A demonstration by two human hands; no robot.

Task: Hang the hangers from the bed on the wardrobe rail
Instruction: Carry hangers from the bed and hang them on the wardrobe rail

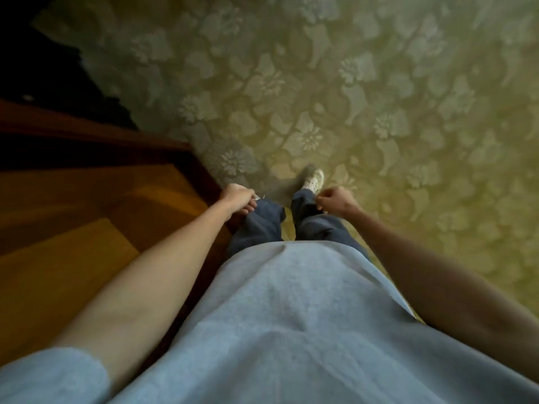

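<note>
Both arms hang down. Left hand [237,196] and right hand [335,201] hang with fingers loosely curled, holding nothing I can make out. Judged step: walking between bed and wardrobe; best to look up and find the rail. Patterned carpet [379,112] ahead, wooden furniture [87,199] at left. No hangers in view; their look can't be told.

So the only candidate here is the low furniture [87,205] along the left side. It has a flat orange-brown top with lighter and darker bands across it, framed by a dark reddish wood edge [122,141] that comes to a corner on the carpet [379,112]. Honestly can't tell if it's the bed.
</note>
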